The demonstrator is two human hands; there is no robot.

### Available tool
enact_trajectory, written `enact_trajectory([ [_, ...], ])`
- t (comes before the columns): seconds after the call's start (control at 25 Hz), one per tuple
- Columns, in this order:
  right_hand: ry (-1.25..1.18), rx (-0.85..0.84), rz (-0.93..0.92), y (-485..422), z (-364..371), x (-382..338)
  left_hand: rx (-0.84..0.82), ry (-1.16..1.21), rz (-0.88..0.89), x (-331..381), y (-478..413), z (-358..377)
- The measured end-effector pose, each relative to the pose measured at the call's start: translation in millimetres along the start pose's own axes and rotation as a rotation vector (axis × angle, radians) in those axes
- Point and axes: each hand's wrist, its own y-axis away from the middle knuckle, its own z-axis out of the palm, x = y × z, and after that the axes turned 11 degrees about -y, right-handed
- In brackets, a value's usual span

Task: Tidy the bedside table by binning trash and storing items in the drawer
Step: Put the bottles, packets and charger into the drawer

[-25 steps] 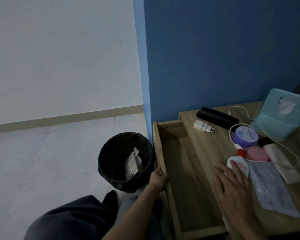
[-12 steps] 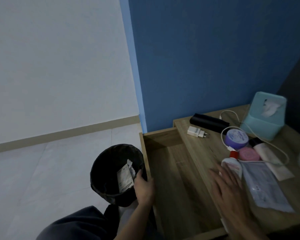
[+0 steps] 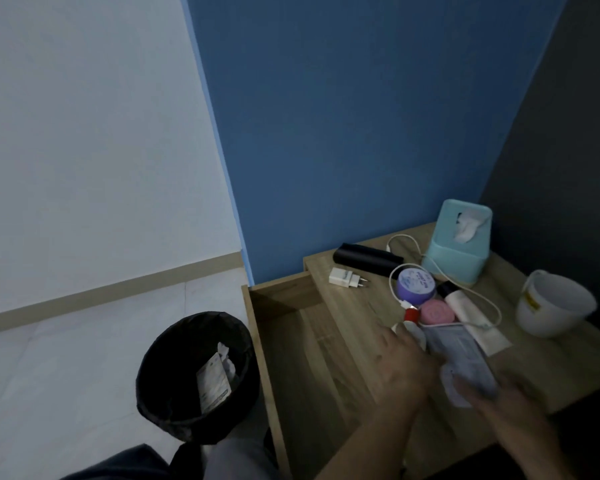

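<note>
On the wooden bedside table (image 3: 551,362) lies a grey plastic packet (image 3: 454,351). My right hand (image 3: 506,403) grips its near end, which curls up off the top. My left hand (image 3: 404,368) reaches across the open drawer (image 3: 291,348) with fingers spread, lying beside the packet and over a white tube with a red cap (image 3: 411,315). A black bin (image 3: 174,403) on the floor left of the drawer holds a paper wrapper (image 3: 213,382). Both hands are blurred.
Further back on the table are a pink jar (image 3: 436,311), a purple jar (image 3: 415,284), a white bottle with a black cap (image 3: 465,311), a white cable (image 3: 496,315), a charger plug (image 3: 343,278), a black cylinder (image 3: 368,261), a teal tissue box (image 3: 458,247) and a white mug (image 3: 551,306).
My left hand left the drawer's edge by the bin and crossed over to the table. My right hand slid to the packet's near end and lifted it. The view swung right.
</note>
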Motion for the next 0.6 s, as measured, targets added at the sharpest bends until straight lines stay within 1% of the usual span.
enact_trajectory([
  [0.08,0.054,-0.038,0.004,-2,5,-1,0.012,-0.071,-0.024,-2,-2,7],
  [0.16,0.102,-0.021,0.01,-6,11,-2,0.03,-0.06,-0.069,-8,-6,12],
  [0.24,0.105,-0.022,0.064,-5,12,-8,0.004,-0.05,-0.1,-14,-10,14],
  [0.28,0.057,-0.038,0.076,-1,11,-14,-0.032,-0.041,-0.124,-17,-12,15],
  [0.36,-0.069,-0.145,0.121,2,15,-12,-0.113,-0.025,-0.176,-22,-13,11],
  [0.4,-0.139,-0.174,0.103,-2,19,-6,-0.151,-0.005,-0.199,-25,-14,9],
  [0.48,-0.253,-0.177,0.106,1,21,-7,-0.24,0.124,-0.235,-37,-13,1],
  [0.56,-0.326,-0.108,0.141,2,28,-7,-0.303,0.368,-0.279,-57,-8,-10],
  [0.6,-0.365,-0.138,0.112,7,31,-8,-0.31,0.5,-0.303,-71,-4,-15],
])
